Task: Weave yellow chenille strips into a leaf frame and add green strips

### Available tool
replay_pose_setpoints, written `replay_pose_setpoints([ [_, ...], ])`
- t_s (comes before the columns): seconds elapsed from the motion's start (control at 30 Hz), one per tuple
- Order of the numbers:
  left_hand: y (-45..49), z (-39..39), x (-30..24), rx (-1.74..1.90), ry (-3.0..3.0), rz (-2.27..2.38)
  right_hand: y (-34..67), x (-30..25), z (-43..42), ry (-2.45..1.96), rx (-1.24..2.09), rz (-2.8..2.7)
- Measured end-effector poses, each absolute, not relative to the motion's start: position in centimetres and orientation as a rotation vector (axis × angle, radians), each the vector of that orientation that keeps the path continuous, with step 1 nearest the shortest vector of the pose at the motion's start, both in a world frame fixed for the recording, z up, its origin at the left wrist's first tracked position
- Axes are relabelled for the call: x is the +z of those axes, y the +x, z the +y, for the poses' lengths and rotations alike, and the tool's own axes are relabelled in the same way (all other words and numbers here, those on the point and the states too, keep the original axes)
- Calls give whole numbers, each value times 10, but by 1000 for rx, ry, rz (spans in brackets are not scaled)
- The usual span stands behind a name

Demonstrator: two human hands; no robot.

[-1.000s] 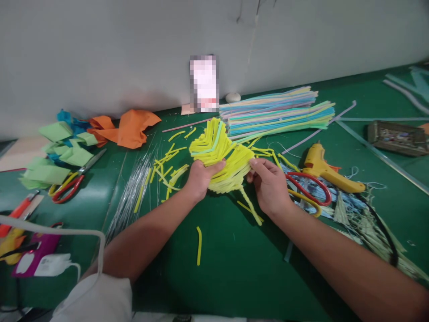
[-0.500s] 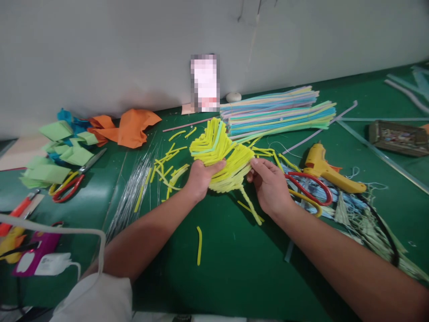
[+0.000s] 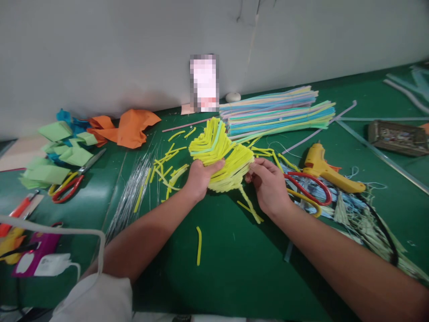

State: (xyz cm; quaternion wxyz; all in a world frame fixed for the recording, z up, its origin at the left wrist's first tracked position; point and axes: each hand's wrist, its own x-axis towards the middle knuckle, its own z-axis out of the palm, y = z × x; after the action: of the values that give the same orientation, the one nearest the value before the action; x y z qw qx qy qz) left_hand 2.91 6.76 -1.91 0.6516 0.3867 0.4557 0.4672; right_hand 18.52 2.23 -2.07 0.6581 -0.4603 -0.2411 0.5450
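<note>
A leaf shape made of yellow pipe cleaners [image 3: 231,167] is held above the green table [image 3: 234,268], with a twisted stem pointing down and a light green strand near its top. My left hand [image 3: 203,176] is closed on its left edge, thumb lying across the front. At its right edge, my right hand [image 3: 268,181] pinches the tips of the pipe cleaners between thumb and fingers. Short yellow pipe cleaner pieces [image 3: 172,176] lie scattered to the left, and a single cut piece [image 3: 199,246] rests nearer to me.
Bundles of pastel pipe cleaners [image 3: 278,114] lie behind. To the right are a yellow glue gun [image 3: 328,170], red-and-yellow scissor handles [image 3: 311,188] and tassels [image 3: 351,212]. On the left are wires [image 3: 134,197], another pair of scissors [image 3: 77,176], folded green paper [image 3: 47,172] and a power strip [image 3: 40,252].
Almost nothing differs. Both hands keep their hold on the leaf, and my right fingers have shifted very slightly at its right edge.
</note>
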Motion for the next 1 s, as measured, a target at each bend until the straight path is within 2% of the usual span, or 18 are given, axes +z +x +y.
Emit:
replay_pose_setpoints([
  [0.37, 29, 67, -18, 1054, 887, 1018, 184, -18, 23, -1070, 1202, -544],
  [1.0, 27, 67, -13, 778, 1023, 957, 184, -20, 21, -1108, 1210, -507],
])
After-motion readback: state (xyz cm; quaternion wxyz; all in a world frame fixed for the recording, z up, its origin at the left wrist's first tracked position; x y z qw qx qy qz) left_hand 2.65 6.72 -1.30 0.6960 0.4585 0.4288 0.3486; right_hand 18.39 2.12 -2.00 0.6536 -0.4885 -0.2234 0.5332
